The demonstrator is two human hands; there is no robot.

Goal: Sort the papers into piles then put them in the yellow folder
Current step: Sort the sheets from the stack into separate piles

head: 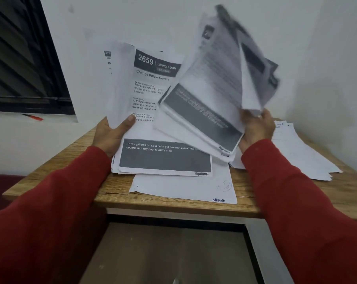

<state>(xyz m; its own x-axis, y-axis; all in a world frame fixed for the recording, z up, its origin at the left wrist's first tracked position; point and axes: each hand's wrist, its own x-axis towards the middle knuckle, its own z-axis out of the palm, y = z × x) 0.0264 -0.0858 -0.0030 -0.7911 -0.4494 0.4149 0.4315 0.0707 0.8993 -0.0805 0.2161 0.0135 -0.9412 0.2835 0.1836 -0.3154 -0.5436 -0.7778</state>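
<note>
While the left hand (110, 136) grips a stack of papers (151, 111) over the table's (75, 160) front edge, the right hand (255, 128) grips a blurry bunch (218, 83).

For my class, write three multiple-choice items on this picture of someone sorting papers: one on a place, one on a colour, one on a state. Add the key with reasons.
1. Where does the spread pile of white sheets lie?
A. On the wooden table's right side
B. On the floor
C. On the window sill

2. What colour are the person's sleeves?
A. Blue
B. Red
C. Green

3. What is the left hand doing?
A. Resting flat on the table
B. Hanging idle
C. Gripping a printed paper stack

Key: 1 A, the pile rests there by the wall; 2 B, both forearms show red; 3 C, the thumb presses the stack's front.
</note>
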